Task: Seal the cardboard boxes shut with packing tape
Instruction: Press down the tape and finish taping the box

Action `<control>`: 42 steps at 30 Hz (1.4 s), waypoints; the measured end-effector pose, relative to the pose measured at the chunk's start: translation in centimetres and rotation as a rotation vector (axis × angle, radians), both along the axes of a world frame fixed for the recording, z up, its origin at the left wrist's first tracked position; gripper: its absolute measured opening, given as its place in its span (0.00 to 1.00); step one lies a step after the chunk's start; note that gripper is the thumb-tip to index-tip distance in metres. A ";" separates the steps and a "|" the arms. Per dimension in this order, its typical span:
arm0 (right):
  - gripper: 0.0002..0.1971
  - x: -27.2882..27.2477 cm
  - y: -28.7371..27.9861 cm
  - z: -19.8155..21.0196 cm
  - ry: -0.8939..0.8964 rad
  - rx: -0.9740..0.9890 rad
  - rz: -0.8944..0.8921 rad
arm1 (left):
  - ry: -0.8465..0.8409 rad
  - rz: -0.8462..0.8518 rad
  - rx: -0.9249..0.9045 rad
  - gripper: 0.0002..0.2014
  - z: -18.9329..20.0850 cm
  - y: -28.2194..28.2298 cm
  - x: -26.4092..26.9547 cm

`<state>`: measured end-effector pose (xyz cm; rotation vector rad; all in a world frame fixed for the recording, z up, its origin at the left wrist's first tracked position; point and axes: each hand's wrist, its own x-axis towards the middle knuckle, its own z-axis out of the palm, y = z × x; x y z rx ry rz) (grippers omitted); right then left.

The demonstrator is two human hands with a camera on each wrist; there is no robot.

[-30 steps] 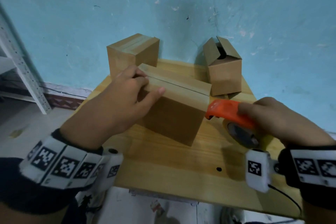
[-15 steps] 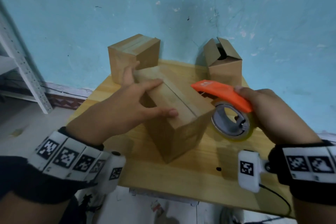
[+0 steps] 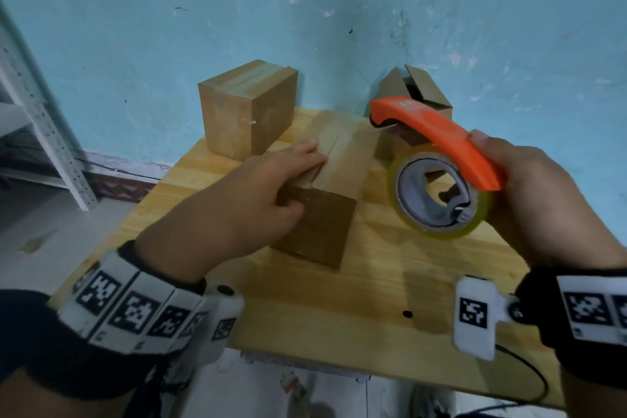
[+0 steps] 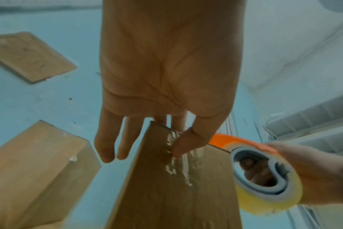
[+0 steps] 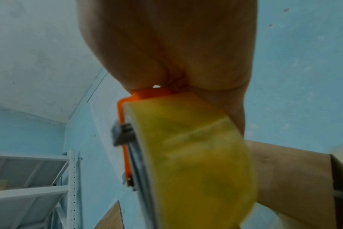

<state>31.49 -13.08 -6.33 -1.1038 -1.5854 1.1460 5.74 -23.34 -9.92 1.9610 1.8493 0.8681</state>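
Observation:
The middle cardboard box (image 3: 342, 159) lies on the wooden table (image 3: 373, 288) with its top seam running away from me. My left hand (image 3: 295, 176) holds its near end, fingers laid on the top and thumb hooked onto the near end face (image 4: 166, 193), which carries wrinkled clear tape. My right hand (image 3: 536, 190) grips an orange tape dispenser (image 3: 437, 139) loaded with a yellowish tape roll (image 5: 196, 155). It hangs in the air just right of the box, with the nose over the box's far right corner.
A box with tape over its top (image 3: 244, 115) stands at the back left of the table. At the back right is a box with raised flaps (image 3: 424, 92). A blue wall is close behind, and a white metal shelf (image 3: 44, 132) stands to the left.
My left hand has turned the middle box from lying across the table to pointing away from me. My right hand has lifted the dispenser from table level up beside the box.

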 end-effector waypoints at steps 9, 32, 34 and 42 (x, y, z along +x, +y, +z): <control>0.18 0.0 -1.2 0.0 0.289 -0.012 0.214 | 0.164 0.003 0.049 0.34 -0.6 0.9 0.0; 0.11 -1.6 -2.5 0.0 0.171 0.257 0.370 | -1.438 -0.053 -0.211 0.24 3.1 -2.2 1.6; 0.21 -1.2 -1.5 -0.2 0.107 0.267 0.404 | -1.453 0.039 -0.137 0.28 3.3 -2.2 1.5; 0.23 0.4 -0.6 0.4 0.054 0.308 0.417 | -1.421 0.178 -0.014 0.07 3.6 -2.2 0.7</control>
